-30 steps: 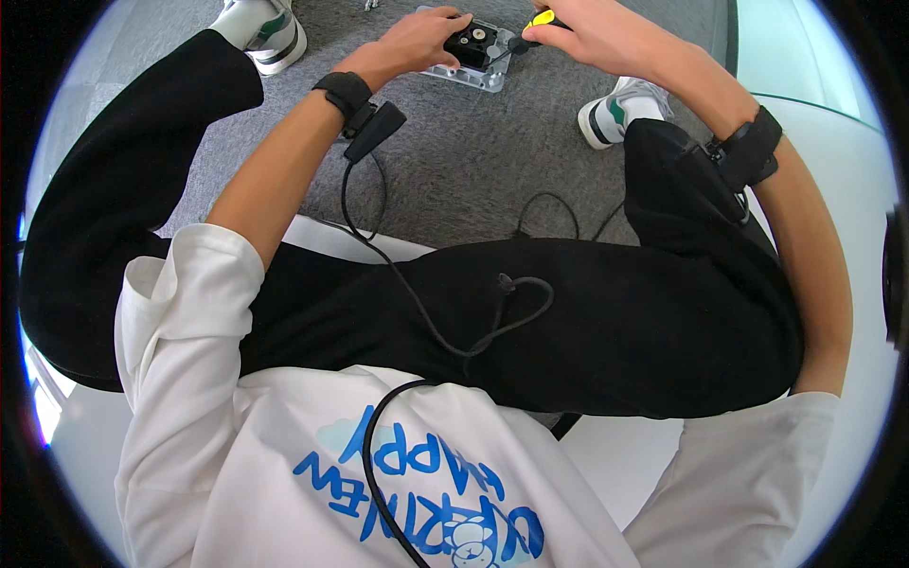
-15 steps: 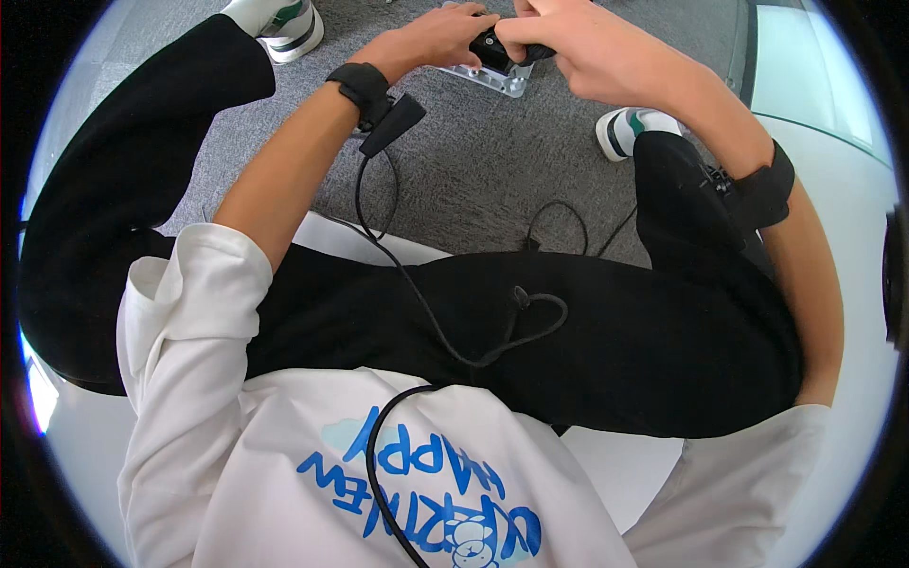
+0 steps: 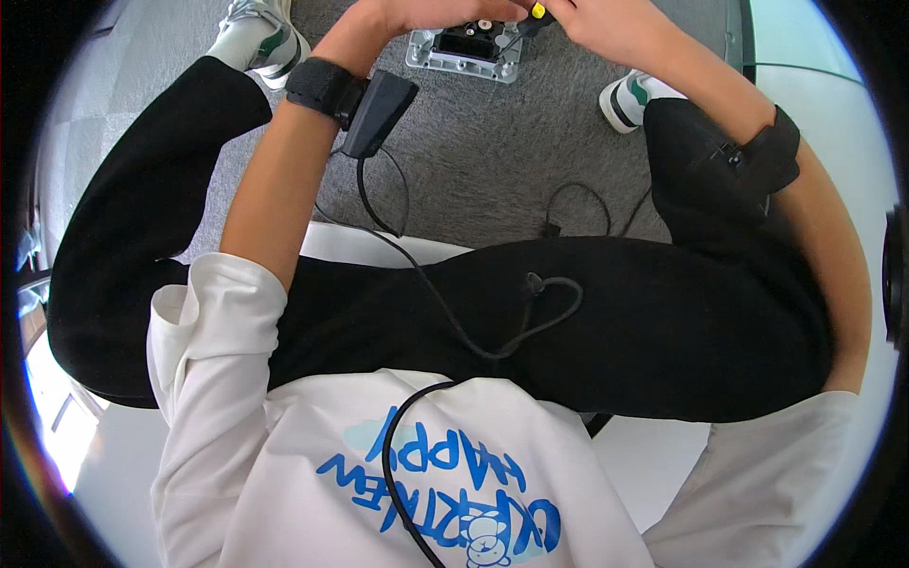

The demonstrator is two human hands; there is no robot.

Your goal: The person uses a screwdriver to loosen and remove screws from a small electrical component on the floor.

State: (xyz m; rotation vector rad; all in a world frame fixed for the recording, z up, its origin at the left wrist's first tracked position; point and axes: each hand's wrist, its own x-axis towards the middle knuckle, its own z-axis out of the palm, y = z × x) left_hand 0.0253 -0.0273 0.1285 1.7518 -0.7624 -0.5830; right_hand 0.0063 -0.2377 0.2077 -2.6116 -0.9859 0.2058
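Observation:
At the top edge, my right hand (image 3: 601, 21) is closed around a black screwdriver (image 3: 536, 26) with a yellow part on its handle. Its thin shaft slants down to the left, to the right side of a black block (image 3: 466, 44) with small round metal parts on top. The block sits on a clear or silvery base plate (image 3: 423, 59) with holes along its border. Over the block's far side reaches my left hand (image 3: 440, 8), its fingertips close to the screwdriver handle. The frame cuts off much of this hand, so its grip is hidden.
Grey carpet (image 3: 473, 142) lies beneath the plate, between my two shoes. A black strapped device (image 3: 379, 114) on my left wrist trails a cable (image 3: 431, 284) across my lap. Another loose cable (image 3: 582, 189) lies by my right knee. A white surface (image 3: 814, 123) stands at the right.
The hands and the block sit higher and further left in view. More of the block and plate shows. The screwdriver's yellow part and shaft have come into sight.

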